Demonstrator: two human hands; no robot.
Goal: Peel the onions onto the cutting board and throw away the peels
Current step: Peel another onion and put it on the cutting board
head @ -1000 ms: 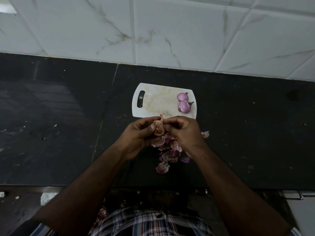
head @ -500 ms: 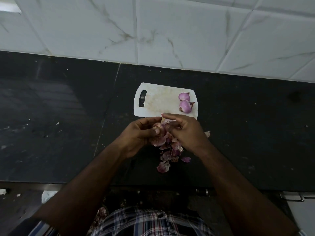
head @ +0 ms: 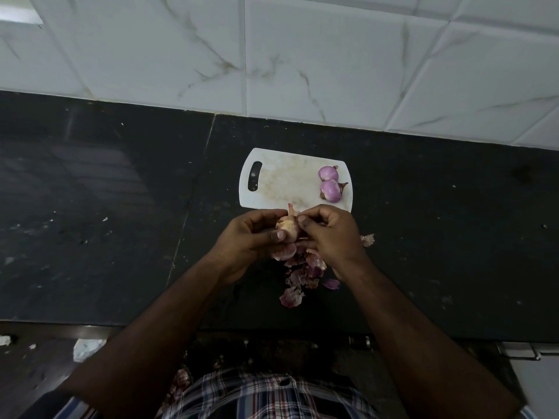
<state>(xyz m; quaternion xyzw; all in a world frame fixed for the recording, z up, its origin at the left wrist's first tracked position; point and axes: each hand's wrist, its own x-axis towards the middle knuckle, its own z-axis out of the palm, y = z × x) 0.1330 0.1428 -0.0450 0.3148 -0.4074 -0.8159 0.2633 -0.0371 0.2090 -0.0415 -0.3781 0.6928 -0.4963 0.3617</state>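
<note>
Head view: white cutting board [head: 281, 182] bears two peeled onions [head: 329, 184].

The cutting board [head: 281, 179] looks like white plastic, smooth but dulled and stained. At its 3 o'clock end two peeled onions [head: 329, 184] show glossy purple flesh. The onion [head: 287, 226] in the hands wears dry, papery, pale skin. At 6 o'clock from the board, the peels [head: 302, 270] are thin, matt, crinkled. The counter [head: 106, 207] is dark polished stone, speckled. The wall tiles [head: 302, 55] are glossy marbled white. The shirt [head: 263, 397] is checked cloth.
</note>
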